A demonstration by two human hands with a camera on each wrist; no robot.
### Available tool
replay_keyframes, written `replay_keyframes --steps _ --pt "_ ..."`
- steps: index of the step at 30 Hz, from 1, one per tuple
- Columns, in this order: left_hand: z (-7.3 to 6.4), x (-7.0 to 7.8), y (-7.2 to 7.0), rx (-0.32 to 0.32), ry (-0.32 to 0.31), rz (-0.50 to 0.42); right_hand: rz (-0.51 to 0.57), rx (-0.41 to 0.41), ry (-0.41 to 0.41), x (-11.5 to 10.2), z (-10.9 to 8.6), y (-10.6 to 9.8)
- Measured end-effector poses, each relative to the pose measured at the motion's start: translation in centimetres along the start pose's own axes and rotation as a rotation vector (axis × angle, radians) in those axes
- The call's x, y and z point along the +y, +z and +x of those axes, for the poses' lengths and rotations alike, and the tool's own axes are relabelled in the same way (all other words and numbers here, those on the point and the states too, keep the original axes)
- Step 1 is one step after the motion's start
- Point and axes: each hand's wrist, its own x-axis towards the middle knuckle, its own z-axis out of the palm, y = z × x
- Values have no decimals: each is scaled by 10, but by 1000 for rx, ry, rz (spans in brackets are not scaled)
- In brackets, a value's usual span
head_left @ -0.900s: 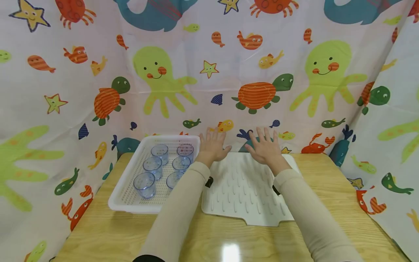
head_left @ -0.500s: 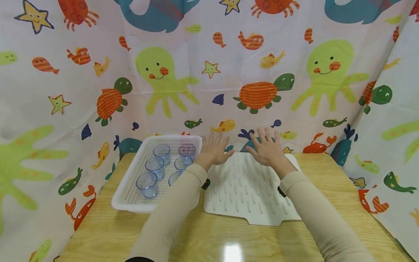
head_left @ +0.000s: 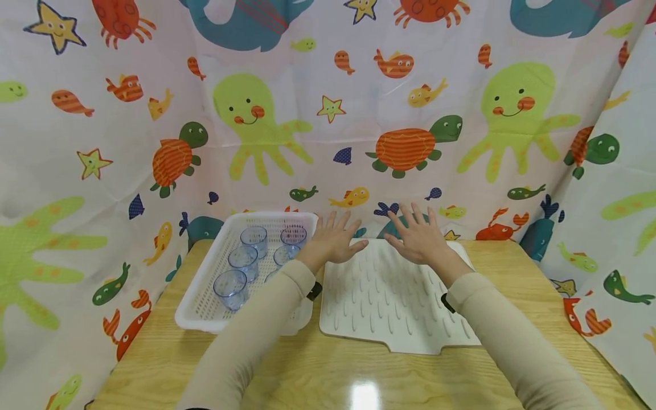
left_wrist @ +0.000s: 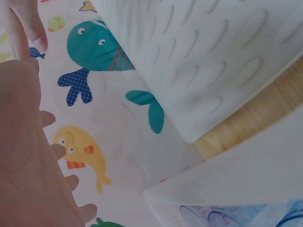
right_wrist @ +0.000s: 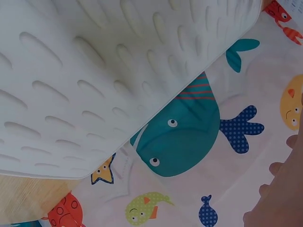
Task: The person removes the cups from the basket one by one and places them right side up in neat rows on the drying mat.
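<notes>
My left hand (head_left: 330, 239) is held up with its fingers spread, between the white basket and the white ridged board (head_left: 379, 296). Over the far part of that board my right hand (head_left: 417, 236) is raised the same way. Both hold nothing. In the left wrist view, the left palm (left_wrist: 23, 156) fills the left side, with part of the other hand at the top corner. The right wrist view catches the right hand (right_wrist: 281, 189) at its lower right edge. Several clear blue glasses (head_left: 230, 289) stand in the white basket (head_left: 197, 304); the left forearm partly hides some.
The basket and the board lie side by side on a wooden table (head_left: 307, 376). A curtain (head_left: 318, 74) printed with sea animals hangs behind and along both sides. The board has a notched tab at its near edge.
Both hands have drawn slightly nearer and lower, fingers still spread, and the forearms have moved a little apart. The basket, glasses and board stay put; the view shifts slightly.
</notes>
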Motion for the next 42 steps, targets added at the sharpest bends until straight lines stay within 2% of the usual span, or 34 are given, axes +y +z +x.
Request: replay_keyframes --steps 13,22,29,35,42 --pt "-12 -16 -10 14 50 18 102 41 -27 8 -10 0" --pt "-27 -27 -15 57 78 -38 117 47 -34 11 -18 -3" --pt "-38 -39 -13 70 81 -74 124 67 -63 9 -23 3" --pt "-47 -52 -11 69 81 -61 118 44 -66 7 -29 4" --pt "-51 -70 -6 81 66 -120 116 42 -83 11 -35 6"
